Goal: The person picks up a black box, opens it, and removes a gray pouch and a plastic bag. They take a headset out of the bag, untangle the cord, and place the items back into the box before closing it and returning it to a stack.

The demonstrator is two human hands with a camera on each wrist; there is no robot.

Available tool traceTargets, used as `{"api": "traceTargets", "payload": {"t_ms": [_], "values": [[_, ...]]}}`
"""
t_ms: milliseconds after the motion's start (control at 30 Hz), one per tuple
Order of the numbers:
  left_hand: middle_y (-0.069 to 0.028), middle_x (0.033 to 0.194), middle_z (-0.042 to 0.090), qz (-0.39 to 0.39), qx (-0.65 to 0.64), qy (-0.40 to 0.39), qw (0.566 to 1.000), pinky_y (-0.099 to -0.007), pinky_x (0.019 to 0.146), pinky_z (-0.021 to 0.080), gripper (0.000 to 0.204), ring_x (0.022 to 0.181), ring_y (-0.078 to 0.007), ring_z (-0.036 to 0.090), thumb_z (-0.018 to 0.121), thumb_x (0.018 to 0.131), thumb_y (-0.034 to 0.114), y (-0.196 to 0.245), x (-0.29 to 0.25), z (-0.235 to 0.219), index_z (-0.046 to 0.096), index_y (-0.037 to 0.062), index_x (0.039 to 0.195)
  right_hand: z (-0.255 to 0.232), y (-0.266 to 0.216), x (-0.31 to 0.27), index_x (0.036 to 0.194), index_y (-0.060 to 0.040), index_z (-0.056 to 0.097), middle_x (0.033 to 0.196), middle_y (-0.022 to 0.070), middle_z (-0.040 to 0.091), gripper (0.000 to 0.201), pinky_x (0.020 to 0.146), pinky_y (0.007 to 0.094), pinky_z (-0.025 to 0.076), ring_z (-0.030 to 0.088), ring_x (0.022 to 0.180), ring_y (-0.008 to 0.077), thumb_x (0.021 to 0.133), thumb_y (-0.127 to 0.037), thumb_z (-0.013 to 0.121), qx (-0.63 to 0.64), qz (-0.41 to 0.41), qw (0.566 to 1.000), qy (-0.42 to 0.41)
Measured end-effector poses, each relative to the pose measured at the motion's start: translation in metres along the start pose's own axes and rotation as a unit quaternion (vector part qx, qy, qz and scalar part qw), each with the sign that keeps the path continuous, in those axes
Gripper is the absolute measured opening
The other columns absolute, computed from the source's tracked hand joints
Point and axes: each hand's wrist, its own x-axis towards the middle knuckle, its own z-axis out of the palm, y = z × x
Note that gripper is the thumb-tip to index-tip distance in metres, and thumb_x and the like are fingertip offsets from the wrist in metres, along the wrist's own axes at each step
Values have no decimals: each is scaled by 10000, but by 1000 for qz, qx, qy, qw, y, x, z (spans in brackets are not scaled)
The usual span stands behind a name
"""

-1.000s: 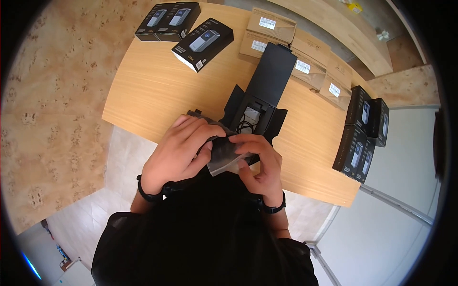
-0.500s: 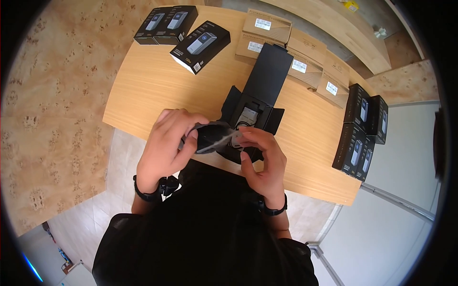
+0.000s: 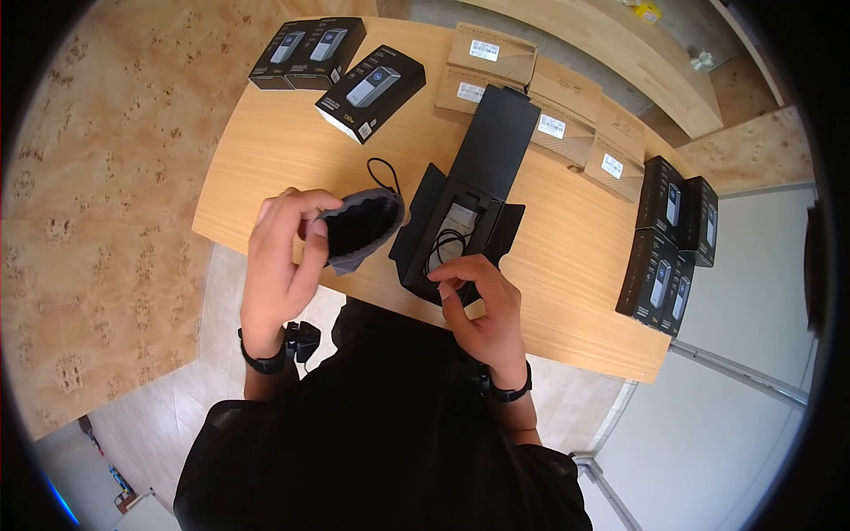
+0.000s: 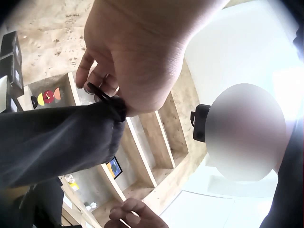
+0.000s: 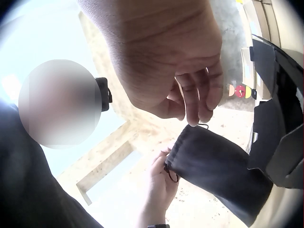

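My left hand (image 3: 288, 252) pinches a dark drawstring pouch (image 3: 359, 232) near its gathered rim, left of the open box. The pouch's dark mouth faces up in the head view, and a cord loop sticks out from its far side. In the left wrist view the pouch (image 4: 61, 137) extends away from the hand. My right hand (image 3: 485, 310) hovers over the near end of an open black box (image 3: 496, 146), fingers loosely bent and nothing held. Inside the box lie a light grey item (image 3: 461, 218) and a coiled black cable (image 3: 450, 237).
Several black printed boxes (image 3: 376, 93) stand at the back left, others (image 3: 660, 274) at the right edge of the wooden table (image 3: 567, 257). Brown cartons (image 3: 562, 88) are grouped behind the open box's raised lid.
Both hands were together on the pouch over the box. The right hand has let go, and the left has carried the pouch leftward, its mouth and cord loop now showing.
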Motion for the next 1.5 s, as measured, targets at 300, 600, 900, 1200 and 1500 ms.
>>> {"api": "traceTargets", "payload": {"t_ms": [300, 600, 900, 1200, 1500], "values": [[-84, 797, 560, 141, -437, 107, 882, -376, 659, 391, 97, 682, -188, 469, 619, 926, 93, 15, -16, -18, 572, 17, 963, 15, -15, 4, 1396, -50, 586, 1357, 139, 631, 627, 1027, 405, 525, 631, 1243, 310, 820, -68, 835, 33, -15, 998, -54], [-146, 900, 667, 107, -448, -228, 858, -377, 752, 461, 268, 796, -260, 587, 604, 813, -48, 16, -13, -9, 695, -38, 1066, 12, -8, -9, 1309, -24, 643, 1092, 81, 739, 553, 851, 342, 566, 731, 983, 258, 805, -97, 859, 127, -28, 976, -176], [-160, 1200, 617, -31, -585, -231, 777, -358, 983, 432, 882, 1111, -224, 590, 764, 880, 545, 13, -10, 56, 474, -53, 1461, -21, -28, -22, 1209, 31, 649, 969, 90, 730, 414, 794, 304, 548, 695, 842, 183, 851, -80, 825, 44, 14, 998, 30], [-126, 1236, 726, -148, -396, -399, 813, -354, 978, 542, 423, 1183, -202, 671, 689, 1027, 164, 11, -7, 95, 580, -44, 1380, -47, -6, 13, 1372, -8, 567, 1114, 28, 696, 400, 825, 207, 490, 625, 939, 51, 990, -25, 685, 207, 136, 948, 198], [-113, 1289, 703, -171, -415, -330, 830, -330, 1005, 528, 406, 1183, -172, 662, 612, 1077, 153, 11, 6, 107, 548, -36, 1431, -66, 34, 28, 1315, 20, 638, 1040, 24, 733, 304, 811, 192, 496, 652, 921, 53, 1015, -7, 671, 257, 171, 923, 232]]}}
